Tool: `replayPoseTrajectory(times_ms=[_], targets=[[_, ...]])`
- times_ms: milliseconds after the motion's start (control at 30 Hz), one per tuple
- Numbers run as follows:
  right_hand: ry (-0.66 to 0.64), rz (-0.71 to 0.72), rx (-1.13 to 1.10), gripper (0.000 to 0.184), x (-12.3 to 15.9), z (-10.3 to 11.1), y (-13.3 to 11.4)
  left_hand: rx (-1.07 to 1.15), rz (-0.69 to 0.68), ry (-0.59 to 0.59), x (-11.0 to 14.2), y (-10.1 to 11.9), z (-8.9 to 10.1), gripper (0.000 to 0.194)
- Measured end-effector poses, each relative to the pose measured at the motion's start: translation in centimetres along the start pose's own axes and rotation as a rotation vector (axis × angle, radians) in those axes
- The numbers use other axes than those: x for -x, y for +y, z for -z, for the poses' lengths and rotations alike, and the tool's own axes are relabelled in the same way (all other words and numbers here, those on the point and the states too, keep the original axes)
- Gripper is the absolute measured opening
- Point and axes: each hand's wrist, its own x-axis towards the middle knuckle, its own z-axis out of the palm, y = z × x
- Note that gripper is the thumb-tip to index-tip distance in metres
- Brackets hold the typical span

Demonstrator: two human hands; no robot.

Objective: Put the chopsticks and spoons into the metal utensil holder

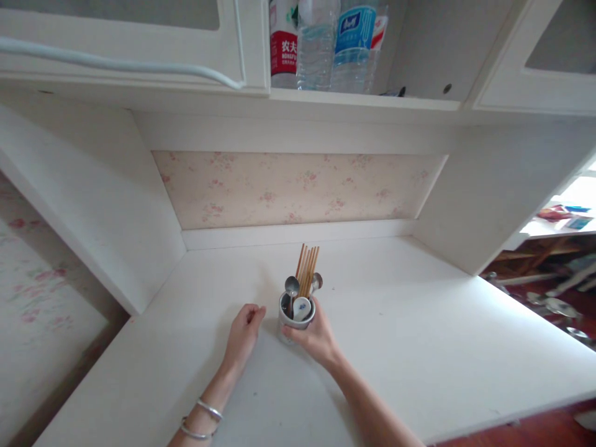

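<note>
My right hand (317,335) is wrapped round the side of a white utensil holder (287,332) standing upright on the white desktop. In the holder are several wooden chopsticks (308,267), a metal spoon (292,285) at the left, another metal spoon (317,282) at the right and a white ceramic spoon (302,308) with a blue mark. Just left of the holder, apart from it, my left hand (244,329) rests near the desktop with its fingers curled into a loose fist. Nothing shows in that fist. Two silver bangles (209,410) circle the left wrist.
The white desktop (410,335) lies between a left side panel (93,186) and a right side panel (484,186). Overhead, an open cabinet shelf (363,100) holds plastic bottles (316,49). A white cable (116,62) runs along the upper left. Beyond the right panel are cluttered items.
</note>
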Motion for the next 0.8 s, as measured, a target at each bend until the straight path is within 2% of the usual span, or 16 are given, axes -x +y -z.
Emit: replayPoseTrajectory(times_ms=[100, 233, 300, 400, 500, 633, 800], targets=[[0.056, -0.009, -0.036, 0.061, -1.6, 1.6, 0.2, -0.033, 0.029, -0.140, 0.0, -0.8, -0.5, 0.038], [0.216, -0.061, 0.031, 0.071, -5.4, 6.0, 1.5, -0.087, 0.001, -0.285, 0.4, -0.9, -0.8, 0.036], [0.312, -0.073, 0.078, 0.069, -7.3, 8.8, 2.0, -0.095, 0.008, -0.305, 0.4, -0.9, -0.7, 0.034], [0.404, -0.066, 0.134, 0.057, -9.1, 12.6, 2.3, -0.090, 0.014, -0.312, 0.3, -1.0, -0.6, 0.033], [0.478, -0.071, 0.186, 0.052, -9.7, 15.3, 2.3, -0.088, 0.002, -0.314, 0.1, -1.1, -0.6, 0.033], [0.526, -0.101, 0.208, 0.052, -9.7, 17.0, 3.0, -0.089, 0.002, -0.319, 0.1, -1.1, -0.7, 0.032], [0.545, -0.119, 0.192, 0.055, -9.3, 17.5, 4.5, -0.084, 0.003, -0.324, 0.1, -1.2, -0.8, 0.032]])
